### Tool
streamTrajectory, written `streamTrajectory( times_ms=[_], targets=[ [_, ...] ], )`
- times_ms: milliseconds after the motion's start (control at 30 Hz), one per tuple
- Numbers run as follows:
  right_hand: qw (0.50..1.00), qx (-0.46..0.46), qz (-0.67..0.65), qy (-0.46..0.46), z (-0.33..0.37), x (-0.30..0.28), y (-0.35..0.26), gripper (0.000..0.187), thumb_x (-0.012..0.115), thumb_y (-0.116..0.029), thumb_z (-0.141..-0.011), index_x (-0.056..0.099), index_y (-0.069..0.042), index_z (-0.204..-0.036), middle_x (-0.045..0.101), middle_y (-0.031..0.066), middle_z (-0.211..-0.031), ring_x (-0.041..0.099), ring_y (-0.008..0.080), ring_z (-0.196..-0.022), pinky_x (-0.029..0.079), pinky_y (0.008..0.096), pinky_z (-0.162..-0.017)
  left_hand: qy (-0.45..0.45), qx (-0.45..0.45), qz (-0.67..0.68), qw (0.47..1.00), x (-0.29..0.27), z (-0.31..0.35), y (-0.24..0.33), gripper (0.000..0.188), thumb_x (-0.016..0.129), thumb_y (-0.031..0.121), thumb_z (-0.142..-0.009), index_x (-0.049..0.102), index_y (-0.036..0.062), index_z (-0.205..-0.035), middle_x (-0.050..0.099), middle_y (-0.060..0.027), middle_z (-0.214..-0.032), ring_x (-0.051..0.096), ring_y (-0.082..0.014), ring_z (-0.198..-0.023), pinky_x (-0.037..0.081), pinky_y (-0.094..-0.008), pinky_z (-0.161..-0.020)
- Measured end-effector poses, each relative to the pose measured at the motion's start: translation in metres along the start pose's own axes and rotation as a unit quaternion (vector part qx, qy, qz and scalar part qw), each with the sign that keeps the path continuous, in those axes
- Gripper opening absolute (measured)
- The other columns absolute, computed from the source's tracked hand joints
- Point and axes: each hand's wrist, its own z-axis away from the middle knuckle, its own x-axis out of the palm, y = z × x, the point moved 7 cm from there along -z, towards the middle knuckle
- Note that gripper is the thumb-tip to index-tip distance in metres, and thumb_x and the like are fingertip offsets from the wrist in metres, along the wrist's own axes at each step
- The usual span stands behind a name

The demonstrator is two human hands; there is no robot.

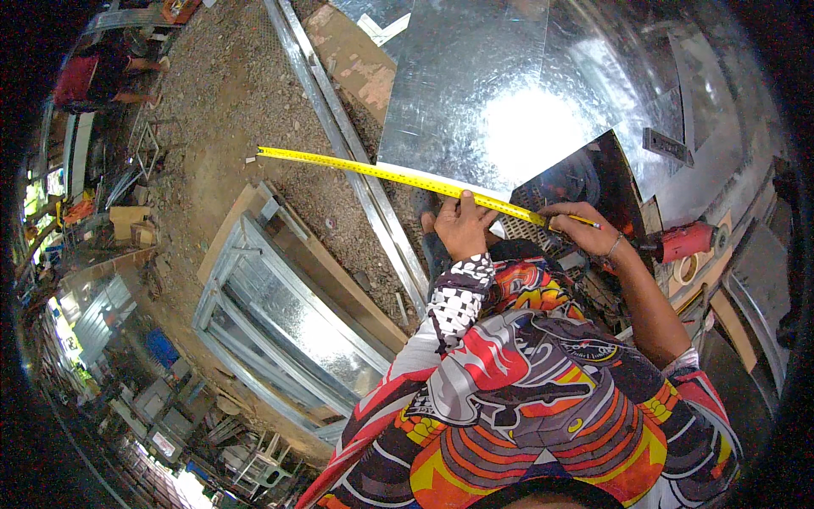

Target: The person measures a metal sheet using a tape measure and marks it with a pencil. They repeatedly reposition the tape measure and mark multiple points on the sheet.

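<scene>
Measuring: left hand [462,225] pins yellow steel tape measure [398,176] onto shiny galvanised sheet [475,93]; right hand [585,227], at 3 o'clock, pinches it; keep the blade taut.

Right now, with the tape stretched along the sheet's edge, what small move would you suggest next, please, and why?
Probably press the yellow tape measure flat. The left hand pins its middle and the right hand its end, yet its far tip overhangs the metal sheet unsupported.

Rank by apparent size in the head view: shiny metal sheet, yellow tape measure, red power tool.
1. Metal sheet, largest.
2. Tape measure, long but thin.
3. Red power tool, smallest; partly hidden, so true size unsure.
</scene>
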Motion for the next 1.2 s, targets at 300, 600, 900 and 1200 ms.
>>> streamTrajectory(
  times_ms=[300,600,900,1200],
  targets=[
    [1.0,-0.007,0.002,0.01,-0.002,-0.002,0.02,0.041,0.055,-0.02,-0.094,0.065,0.007,-0.123,0.07,0.0092,-0.097,0.061,0.0138,-0.091,0.05,0.029,-0.084,0.025,0.023,-0.009,0.999,0.001,0.0,0.001,0.027,0.052,0.012,-0.105,0.054,-0.0105,-0.119,0.066,-0.021,-0.106,0.072,-0.0343,-0.095,0.065,-0.0451,-0.081],
    [1.0,-0.013,0.003,0.01,0.001,-0.004,0.0,0.042,0.056,-0.022,-0.093,0.065,0.007,-0.122,0.07,0.01,-0.097,0.061,0.0147,-0.092,0.05,0.0303,-0.084,-0.029,-0.027,0.124,0.991,-0.011,-0.011,-0.015,0.034,0.058,0.013,-0.102,0.049,-0.0108,-0.124,0.063,-0.0248,-0.112,0.069,-0.0398,-0.102,0.064,-0.0491,-0.082],
    [1.0,0.001,-0.021,0.003,-0.001,-0.002,0.002,0.039,0.055,-0.02,-0.094,0.065,0.007,-0.121,0.069,0.008,-0.096,0.061,0.0139,-0.091,0.05,0.0298,-0.082,-0.011,-0.059,0.04,0.997,-0.021,-0.019,-0.007,0.032,0.059,0.014,-0.1,0.057,-0.0146,-0.113,0.066,-0.025,-0.105,0.072,-0.0377,-0.089,0.065,-0.0468,-0.076],
    [1.0,0.003,-0.006,0.012,-0.002,-0.002,0.018,0.039,0.055,-0.02,-0.094,0.065,0.006,-0.121,0.069,0.0074,-0.095,0.06,0.0132,-0.089,0.05,0.0297,-0.081,0.009,-0.054,0.054,0.997,-0.013,-0.013,-0.002,0.031,0.057,0.011,-0.1,0.055,-0.0143,-0.118,0.065,-0.0233,-0.105,0.072,-0.0373,-0.09,0.064,-0.0479,-0.078]
  ],
)
